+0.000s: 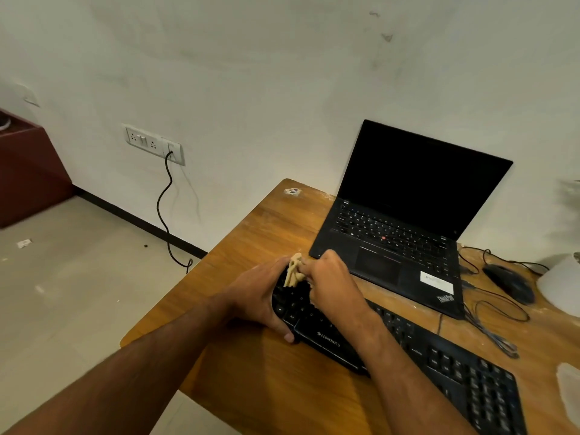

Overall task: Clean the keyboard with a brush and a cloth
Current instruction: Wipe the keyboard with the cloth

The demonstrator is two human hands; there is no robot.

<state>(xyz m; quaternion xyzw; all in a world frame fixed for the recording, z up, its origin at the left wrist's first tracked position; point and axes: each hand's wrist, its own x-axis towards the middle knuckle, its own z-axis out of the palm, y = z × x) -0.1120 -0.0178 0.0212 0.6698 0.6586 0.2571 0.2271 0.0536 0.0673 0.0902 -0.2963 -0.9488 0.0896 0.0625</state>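
Observation:
A black Zebronics keyboard point(439, 359) lies diagonally across the wooden desk point(251, 381). My left hand point(260, 299) grips its left end, thumb on the front edge. My right hand point(329, 284) holds a small beige cloth point(294, 273), bunched between its fingers, against the keys at the keyboard's top left corner. No brush is visible.
An open black ThinkPad laptop point(405, 221) stands behind the keyboard. A black mouse point(510, 282) and tangled cables point(489, 324) lie at the right, beside a white object point(561, 281). A pale object point(569, 390) sits at the right edge. A cord point(164, 208) hangs from a wall socket.

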